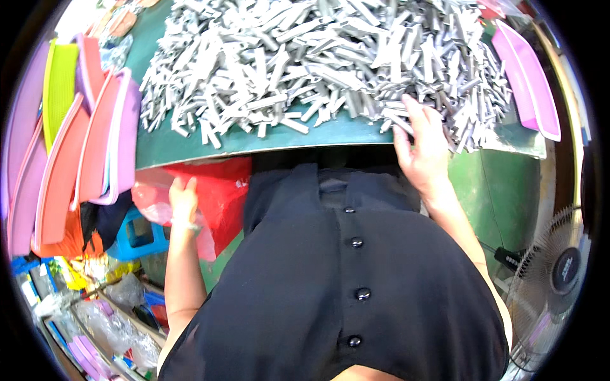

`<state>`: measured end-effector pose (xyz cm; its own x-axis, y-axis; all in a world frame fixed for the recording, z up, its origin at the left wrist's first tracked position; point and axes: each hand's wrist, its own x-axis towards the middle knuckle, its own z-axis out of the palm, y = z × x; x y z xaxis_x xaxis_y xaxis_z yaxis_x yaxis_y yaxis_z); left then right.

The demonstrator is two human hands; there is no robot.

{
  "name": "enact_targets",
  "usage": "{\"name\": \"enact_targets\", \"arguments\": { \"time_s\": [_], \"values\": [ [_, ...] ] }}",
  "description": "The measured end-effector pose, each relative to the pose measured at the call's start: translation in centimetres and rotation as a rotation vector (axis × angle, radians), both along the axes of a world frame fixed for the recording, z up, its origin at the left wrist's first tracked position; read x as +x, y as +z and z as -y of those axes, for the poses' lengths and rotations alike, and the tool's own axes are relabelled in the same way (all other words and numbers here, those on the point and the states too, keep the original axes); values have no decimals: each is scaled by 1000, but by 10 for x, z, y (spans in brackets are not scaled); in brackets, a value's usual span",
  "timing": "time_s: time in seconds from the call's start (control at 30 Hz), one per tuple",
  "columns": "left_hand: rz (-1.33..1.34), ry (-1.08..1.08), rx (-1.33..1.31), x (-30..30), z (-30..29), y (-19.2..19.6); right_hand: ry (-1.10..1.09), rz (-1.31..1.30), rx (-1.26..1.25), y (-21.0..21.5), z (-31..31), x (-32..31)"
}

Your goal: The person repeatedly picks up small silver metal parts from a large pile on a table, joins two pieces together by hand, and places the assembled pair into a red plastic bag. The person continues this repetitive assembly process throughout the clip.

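A big heap of short grey strip-like pieces [279,63], which look like rolled or folded offcuts, covers most of the green tabletop [343,132]. My right hand [424,149] is at the heap's near right edge, thumb and fingers apart, fingertips touching the pieces. Some of its fingers are hidden among them. Below the table's front edge on the left, my left hand [183,202] has its fingers curled at the mouth of a red plastic bag [219,200]. The bag hangs under the table edge, and its inside is hidden.
Pink, purple and lime plastic trays [63,146] stand nested at the left. Another purple tray [524,79] lies at the table's right end. A blue stool [138,236] stands below left, near cluttered boxes and clear bags [114,324]. A fan [553,279] is at lower right.
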<state>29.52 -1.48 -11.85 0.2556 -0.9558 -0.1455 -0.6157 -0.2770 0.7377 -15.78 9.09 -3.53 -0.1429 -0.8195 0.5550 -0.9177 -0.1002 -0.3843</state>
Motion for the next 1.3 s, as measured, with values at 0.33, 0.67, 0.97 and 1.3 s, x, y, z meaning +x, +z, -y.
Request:
{"name": "enact_targets", "arguments": {
  "time_s": [0.33,0.67,0.97,1.3],
  "values": [
    [-506,-38,-248,-71,26,-16,57,24,-33,-6,1,-7],
    [-465,91,-346,-88,78,-18,165,20,-89,-2,5,-16],
    [589,-309,384,-82,-28,55,227,-46,-213,-18,12,-23],
    [1158,-18,388,9,71,-23,320,-51,-204,-11,15,-26]
  ]
}}
